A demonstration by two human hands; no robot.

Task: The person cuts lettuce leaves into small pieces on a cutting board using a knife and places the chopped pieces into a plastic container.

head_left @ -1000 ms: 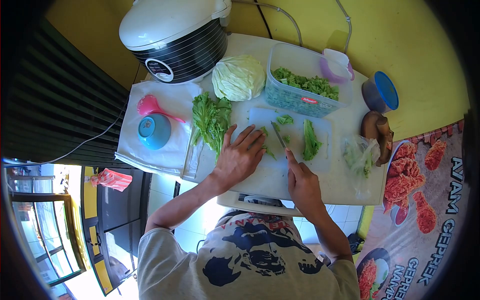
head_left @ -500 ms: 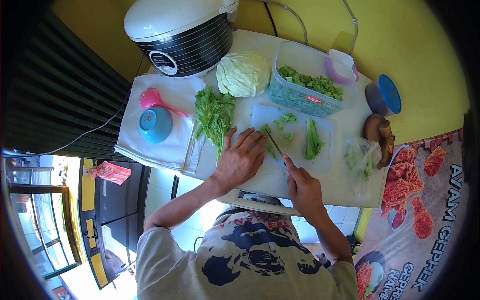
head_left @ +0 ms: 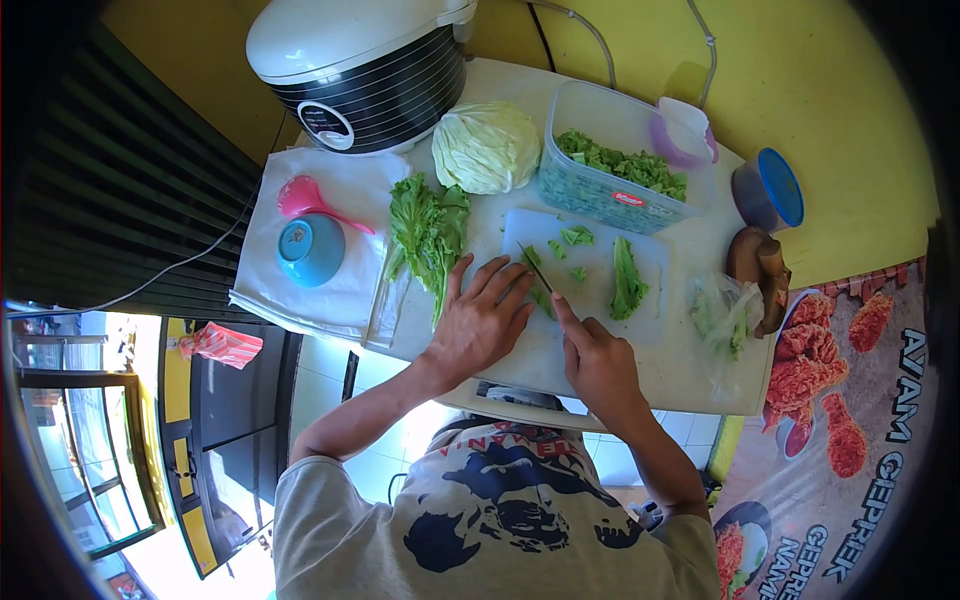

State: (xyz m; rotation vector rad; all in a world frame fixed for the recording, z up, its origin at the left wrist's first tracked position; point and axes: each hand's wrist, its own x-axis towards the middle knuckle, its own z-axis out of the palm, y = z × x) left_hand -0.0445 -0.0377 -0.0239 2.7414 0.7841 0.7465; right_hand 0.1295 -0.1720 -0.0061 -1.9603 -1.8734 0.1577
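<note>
My left hand (head_left: 485,315) lies with its fingers spread over the left edge of the white cutting board (head_left: 648,325). Its fingertips rest beside a small strip of lettuce (head_left: 541,302); what lies under the palm is hidden. A knife (head_left: 537,268) is gripped in my right hand (head_left: 598,365), index finger stretched along its back, blade close to the left fingertips. Cut lettuce bits (head_left: 577,236) and a longer lettuce leaf (head_left: 627,280) are on the board. Just beyond my left hand sits a bunch of lettuce (head_left: 428,235).
Behind the board stand a clear tub (head_left: 600,208) of chopped lettuce, a cabbage (head_left: 486,148) and a rice cooker (head_left: 370,90). A blue bowl (head_left: 311,250) and pink ladle (head_left: 300,196) are at left. A plastic bag (head_left: 722,320) and blue-lidded container (head_left: 768,190) are at right.
The knife and my right hand have shifted slightly left, the blade closer to my left fingertips. My right index finger now reaches further along the knife. My left hand stays in place.
</note>
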